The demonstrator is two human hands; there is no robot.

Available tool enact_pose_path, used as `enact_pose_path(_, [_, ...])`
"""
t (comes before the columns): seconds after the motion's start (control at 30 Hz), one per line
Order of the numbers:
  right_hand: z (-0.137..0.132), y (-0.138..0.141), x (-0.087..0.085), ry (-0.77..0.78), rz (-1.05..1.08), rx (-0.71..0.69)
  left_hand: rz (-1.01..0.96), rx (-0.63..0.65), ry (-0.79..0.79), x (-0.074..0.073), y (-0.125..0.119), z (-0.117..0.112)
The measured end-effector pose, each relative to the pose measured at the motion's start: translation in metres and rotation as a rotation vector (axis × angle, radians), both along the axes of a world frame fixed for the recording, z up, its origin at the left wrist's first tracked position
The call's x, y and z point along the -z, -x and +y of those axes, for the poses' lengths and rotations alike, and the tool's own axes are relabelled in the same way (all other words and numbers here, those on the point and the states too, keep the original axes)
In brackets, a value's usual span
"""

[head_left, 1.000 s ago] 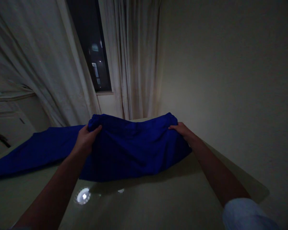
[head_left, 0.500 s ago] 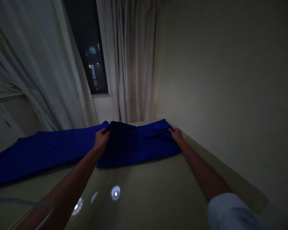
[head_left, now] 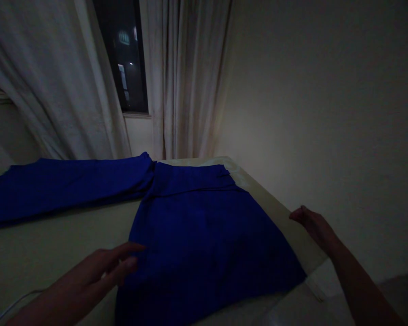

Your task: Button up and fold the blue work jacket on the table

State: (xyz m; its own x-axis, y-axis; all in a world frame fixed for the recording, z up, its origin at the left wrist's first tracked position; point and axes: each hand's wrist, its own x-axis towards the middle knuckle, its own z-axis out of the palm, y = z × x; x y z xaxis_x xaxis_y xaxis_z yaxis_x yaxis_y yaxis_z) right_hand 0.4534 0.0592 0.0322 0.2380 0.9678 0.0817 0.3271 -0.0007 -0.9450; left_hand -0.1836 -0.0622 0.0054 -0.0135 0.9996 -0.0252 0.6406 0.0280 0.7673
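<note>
A dark blue garment (head_left: 200,235) lies spread over the pale table, its wide part fanning out toward me and hanging past the near right edge. Crosswise folds run along its far end. A long, narrower blue piece of cloth (head_left: 88,179) stretches left from the garment's far left corner; whether the two are one piece I cannot tell. My left hand (head_left: 102,276) is open at the garment's lower left edge, its fingertips over or against the cloth. My right hand (head_left: 314,226) is off to the right, apart from the cloth, with fingers loosely extended and nothing in them.
The pale table (head_left: 88,231) runs beneath the cloth. A bare wall (head_left: 309,113) borders it on the right. Behind stand light curtains (head_left: 190,81) and a dark window (head_left: 125,59). A thin cable (head_left: 18,301) lies at lower left.
Both hands have let go of the blue cloth and come back toward me, the right one also moving outward. The garment's wide part now lies unfolded toward me, covering the table's near middle.
</note>
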Motion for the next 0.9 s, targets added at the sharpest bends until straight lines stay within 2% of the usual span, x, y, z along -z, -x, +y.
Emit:
enact_pose_path(0.07, [0.017,0.029,-0.003,0.003,-0.083,-0.030,0.187,0.185,-0.093,0.018,-0.010,0.006])
enact_pose_path(0.13, [0.042,0.070,-0.003,-0.012,-0.209,-0.130,0.339,0.324,-0.230,0.034,-0.025,0.014])
enact_pose_path(0.2, [0.072,0.117,0.001,-0.054,-0.311,-0.232,0.477,0.413,-0.350,0.050,-0.039,0.019])
enact_pose_path(0.3, [0.120,0.185,0.014,-0.104,-0.367,-0.323,0.605,0.485,-0.412,0.068,-0.046,0.018])
enact_pose_path(0.43, [0.167,0.248,0.033,-0.063,-0.408,-0.346,0.652,0.484,-0.404,0.072,-0.042,0.015])
enact_pose_path(0.5, [0.176,0.264,0.040,-0.020,-0.439,-0.326,0.648,0.486,-0.402,0.070,-0.040,0.015])
enact_pose_path(0.6, [0.175,0.273,0.041,-0.001,-0.459,-0.244,0.615,0.491,-0.410,0.068,-0.039,0.016])
enact_pose_path(0.67, [0.173,0.277,0.032,-0.014,-0.463,-0.179,0.590,0.489,-0.409,0.069,-0.039,0.016])
enact_pose_path(0.77, [0.181,0.300,-0.002,-0.084,-0.440,-0.102,0.567,0.481,-0.395,0.070,-0.039,0.017])
enact_pose_path(0.83, [0.191,0.340,-0.034,-0.181,-0.411,-0.106,0.559,0.477,-0.397,0.071,-0.040,0.018])
enact_pose_path(0.9, [0.195,0.398,-0.062,-0.313,-0.382,-0.212,0.556,0.477,-0.405,0.072,-0.039,0.018])
